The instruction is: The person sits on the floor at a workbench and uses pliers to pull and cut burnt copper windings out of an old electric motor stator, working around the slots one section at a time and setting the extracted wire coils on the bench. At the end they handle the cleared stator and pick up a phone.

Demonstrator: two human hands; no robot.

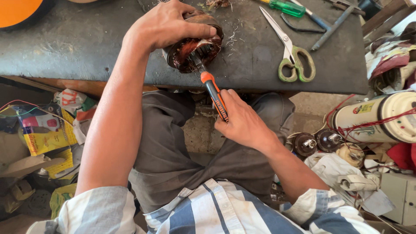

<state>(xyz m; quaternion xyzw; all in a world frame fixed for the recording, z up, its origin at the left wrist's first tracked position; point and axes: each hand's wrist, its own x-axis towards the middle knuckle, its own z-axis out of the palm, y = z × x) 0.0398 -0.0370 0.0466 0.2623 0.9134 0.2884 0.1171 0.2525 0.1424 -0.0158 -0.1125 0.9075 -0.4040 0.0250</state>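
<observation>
Under the left hand [167, 24], gripping the motor stator [193, 47], right hand [242, 121] clasps screwdriver [214, 93]; tip hidden.

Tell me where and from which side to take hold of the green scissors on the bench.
Take the scissors by the green loop handles, coming from the near bench edge. The handles lie nearest that edge and apart from other things, while the blades point away toward the green screwdriver and other tools, so that end looks crowded.

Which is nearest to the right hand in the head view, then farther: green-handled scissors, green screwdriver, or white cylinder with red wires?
From the right hand:
1. Green-handled scissors, on the bench, up and right.
2. White cylinder with red wires, far right, off the bench.
3. Green screwdriver, bench's top edge.
</observation>
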